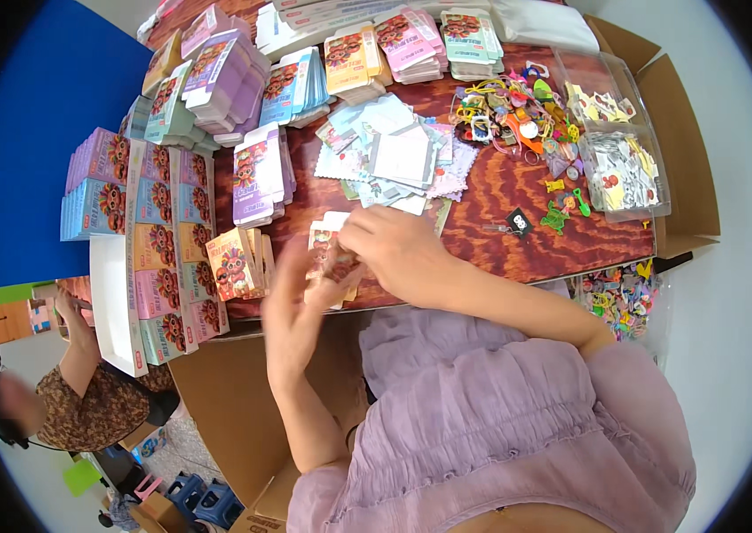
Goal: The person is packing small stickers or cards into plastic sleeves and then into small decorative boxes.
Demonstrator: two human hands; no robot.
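Note:
At the table's near edge, both my hands are at a small printed flat card box (324, 233) with a cartoon figure. My left hand (294, 306) holds its left and lower side between thumb and fingers, slightly blurred. My right hand (398, 253) reaches across from the right, its bent fingertips pinching the box's upper right edge. My fingers hide part of the box. Left of it stand several orange flat boxes (236, 266). Behind these is a purple stack (256, 178). A loose pile of pale patterned cards and paper (401, 158) lies just beyond my hands.
Stacks of coloured boxes (356, 60) line the back. A white tray of boxes (136, 258) juts over the left edge. Small plastic trinkets (522, 115) lie at right, beside clear bins (620, 169) of cut-outs. Another person (96, 391) is at the far left.

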